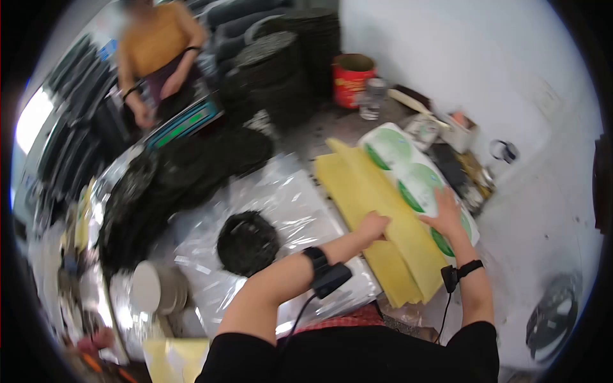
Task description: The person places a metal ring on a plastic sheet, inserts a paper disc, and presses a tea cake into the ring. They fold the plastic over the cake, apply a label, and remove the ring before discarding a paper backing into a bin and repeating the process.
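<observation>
A stack of yellow paper, creased along its length, lies in front of me. My left hand is closed at the middle of it, the fingers gripping the paper's edge. Just to the right is a long white sheet with green round prints, partly under the yellow paper. My right hand rests flat on it, fingers spread and thumb pointing left. On clear plastic film left of the paper sits a round clump of dark, thin, dried-looking material.
A long dark heap lies behind the film, beside a scale with a green display. Across from me stands a person in an orange top. A red can and a clear bottle stand near the wall. White round discs are stacked at left.
</observation>
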Demonstrator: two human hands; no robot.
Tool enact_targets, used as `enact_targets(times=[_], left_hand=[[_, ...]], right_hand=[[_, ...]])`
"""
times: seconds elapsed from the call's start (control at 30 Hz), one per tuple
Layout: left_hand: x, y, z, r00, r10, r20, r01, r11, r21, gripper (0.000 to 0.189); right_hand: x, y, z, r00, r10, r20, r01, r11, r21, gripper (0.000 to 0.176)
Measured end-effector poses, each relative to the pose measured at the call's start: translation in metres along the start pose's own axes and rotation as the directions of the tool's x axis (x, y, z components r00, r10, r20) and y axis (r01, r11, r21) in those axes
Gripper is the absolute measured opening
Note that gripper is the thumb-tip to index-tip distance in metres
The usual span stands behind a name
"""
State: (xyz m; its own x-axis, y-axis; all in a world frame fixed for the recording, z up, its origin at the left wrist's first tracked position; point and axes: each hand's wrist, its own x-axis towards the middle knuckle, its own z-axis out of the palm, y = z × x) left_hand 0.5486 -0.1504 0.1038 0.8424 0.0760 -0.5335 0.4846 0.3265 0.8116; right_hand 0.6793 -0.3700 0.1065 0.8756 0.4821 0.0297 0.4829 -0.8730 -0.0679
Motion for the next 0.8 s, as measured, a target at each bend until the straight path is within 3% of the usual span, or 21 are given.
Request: enact_targets(times=[0.03,0.07,0.1,0.13,0.17,0.2,0.23,0.27,0.3,0.37,0.4,0.43,0.47,0.5,0.53,0.6,0.73,0.8], left_hand=[[0.010,-0.006,-0.002,0.999,0.028,0.023,-0.029,0.997,0.065,0.026],[0.027,-0.022,0.000,0.984,0.160,0.072,-0.171,0.965,0.199,0.026],[0.048,-0.042,0.000,0.922,0.362,0.138,-0.386,0.828,0.406,0.026],[0.066,-0.059,-0.004,0.872,0.463,0.160,-0.473,0.711,0.520,0.027],[0.087,-0.077,-0.008,0.867,0.484,0.113,-0.463,0.703,0.540,0.028],[0.072,-0.072,-0.005,0.992,0.128,-0.009,-0.128,0.987,-0.094,0.025],[0.119,-0.112,-0.008,0.954,0.294,-0.061,-0.287,0.952,0.108,0.028],[0.130,-0.119,-0.011,0.945,0.322,-0.061,-0.314,0.943,0.113,0.030],[0.141,-0.125,-0.015,0.935,0.349,-0.061,-0.341,0.933,0.117,0.032],[0.050,-0.068,0.001,0.991,0.121,0.051,-0.101,0.948,-0.302,0.034],[0.025,-0.053,-0.001,0.976,0.134,0.171,-0.089,0.964,-0.250,0.032],[0.019,-0.052,0.000,0.963,0.185,0.197,-0.144,0.968,-0.205,0.031],[0.026,-0.057,0.006,0.940,0.232,0.249,-0.197,0.968,-0.156,0.031],[0.064,-0.083,0.003,0.910,0.288,0.298,-0.293,0.956,-0.028,0.031],[0.057,-0.068,0.010,0.928,0.259,0.267,-0.264,0.964,-0.017,0.031],[0.043,-0.036,0.026,0.958,0.199,0.205,-0.203,0.979,-0.001,0.035],[-0.001,0.030,0.038,0.978,0.139,0.156,-0.124,0.987,-0.099,0.035],[-0.018,0.065,0.037,0.960,0.211,0.183,-0.198,0.976,-0.088,0.034]], right_hand=[[0.020,0.032,0.046,0.993,-0.075,-0.093,0.084,0.992,0.096,0.093],[0.038,0.046,0.077,0.984,-0.009,-0.179,0.025,0.996,0.087,0.082],[0.062,0.078,0.105,0.962,-0.123,-0.243,0.155,0.981,0.119,0.071],[0.078,0.073,0.106,0.964,-0.070,-0.258,0.116,0.979,0.168,0.066],[0.071,0.036,0.066,0.994,-0.063,-0.085,0.069,0.995,0.073,0.069],[0.056,0.015,0.048,0.992,-0.113,-0.055,0.116,0.993,0.039,0.074],[0.049,0.000,0.033,0.981,-0.185,0.053,0.183,0.982,0.041,0.078],[0.041,0.000,0.029,0.969,-0.243,0.035,0.244,0.970,0.000,0.076],[0.055,0.013,0.041,0.980,-0.197,0.037,0.197,0.980,0.019,0.074],[0.079,0.075,0.057,0.997,-0.041,0.060,0.040,0.999,0.027,0.073],[0.075,0.069,0.045,0.991,0.041,0.126,-0.047,0.998,0.048,0.072],[0.063,0.042,0.031,0.994,0.052,0.093,-0.057,0.996,0.061,0.072],[0.058,0.048,0.070,0.990,-0.033,-0.134,0.019,0.994,-0.105,0.073],[0.028,0.017,0.051,0.955,-0.262,-0.139,0.258,0.965,-0.041,0.084],[-0.005,-0.044,-0.005,0.978,-0.110,0.175,0.132,0.984,-0.117,0.096],[0.006,-0.015,0.038,0.990,-0.104,0.096,0.113,0.989,-0.095,0.102],[0.011,-0.009,0.020,0.988,-0.105,0.115,0.109,0.993,-0.034,0.101],[0.019,-0.002,0.017,0.988,-0.063,0.139,0.074,0.995,-0.072,0.101]])
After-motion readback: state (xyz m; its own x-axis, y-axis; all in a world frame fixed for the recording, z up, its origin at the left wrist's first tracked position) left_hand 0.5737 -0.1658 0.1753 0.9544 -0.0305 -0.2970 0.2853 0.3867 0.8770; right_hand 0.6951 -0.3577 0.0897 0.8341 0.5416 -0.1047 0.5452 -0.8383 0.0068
